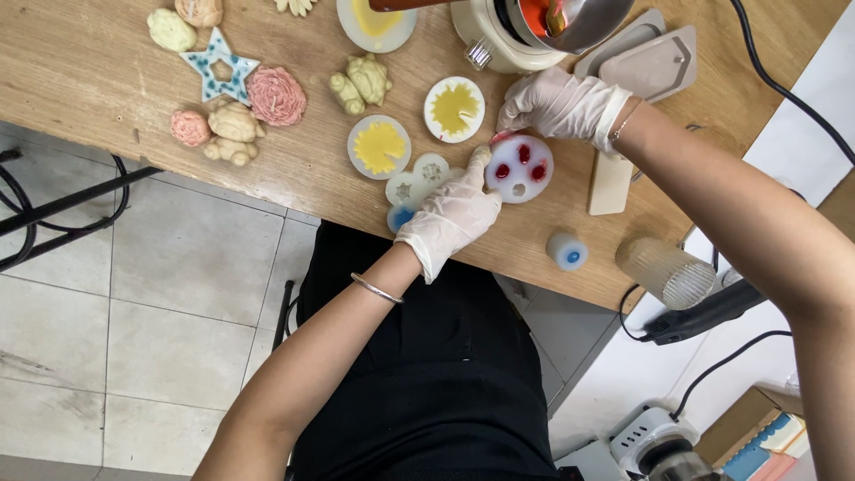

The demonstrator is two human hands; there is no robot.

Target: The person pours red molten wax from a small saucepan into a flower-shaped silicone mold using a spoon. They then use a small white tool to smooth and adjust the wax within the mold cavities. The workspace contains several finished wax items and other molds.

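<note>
Both gloved, both on the round white mould (519,168) near the desk's (107,80) front edge. Left hand (452,212): fingers curled narrow, thumb tip pressed on the mould's rim from the front-left side. Right hand (559,104): fingertips pinched at the rim's back edge, directly opposite. Mould sits between the two hands, no long axis, roughly equal reach for both. Cavities: three filled red, one looks unfilled. Outward: two round moulds with yellow fill (379,146) (454,109) to the left, small flower moulds (419,183) just beside left hand, small white cup with blue centre (567,252) and ribbed glass (666,272) at front edge on the right. Melting pot (534,27) with red liquid at back edge. Cast figures and star (219,71) toward the left corner.
</note>
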